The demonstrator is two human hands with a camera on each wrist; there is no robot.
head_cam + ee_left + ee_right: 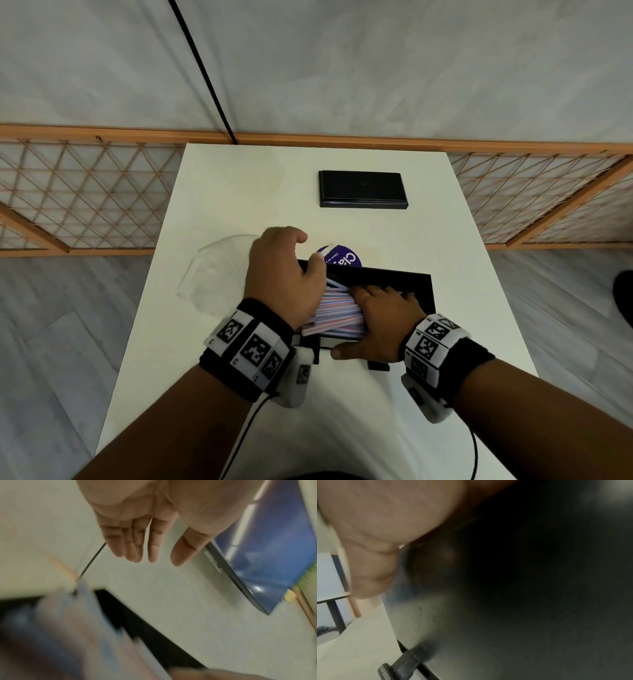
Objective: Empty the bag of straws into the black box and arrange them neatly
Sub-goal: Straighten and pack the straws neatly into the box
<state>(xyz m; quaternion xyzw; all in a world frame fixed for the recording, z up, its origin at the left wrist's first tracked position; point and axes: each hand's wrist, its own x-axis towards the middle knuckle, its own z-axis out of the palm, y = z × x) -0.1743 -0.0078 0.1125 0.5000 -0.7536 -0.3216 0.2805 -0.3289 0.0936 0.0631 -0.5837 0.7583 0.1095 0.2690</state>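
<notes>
- Head view: a white table (239, 192) stands against a pale wall, with an orange lattice fence (78, 192) running behind it and grey plank flooring on both sides.
- Near the front middle of the table sits the open black box (416, 286), holding a loose bundle of pink, blue and white straws (337, 313) that lie slanted across its left part.
- The left hand (284, 274) hangs over the box's left end, thumb near the far rim; whether it touches the straws cannot be told.
- The right hand (380, 320) lies flat on the straws inside the box, fingers spread, thumb along the near wall.
- A clear plastic bag (215, 270) lies crumpled on the table left of the box; a purple round label (344, 257) shows just behind the far wall.
- A black lid (363, 188) lies flat further back, well apart from the box.
- Left wrist view: the left hand (145, 524) shows fingers (133, 545) straight and relaxed, holding nothing; blurred straws (82, 622) and a dark box edge lie below.
- Right wrist view: mostly dark; the right hand (385, 520) presses close to the box (505, 635), its thumb (368, 577) at the left, and a small black clasp (400, 665) juts from the box's base.
</notes>
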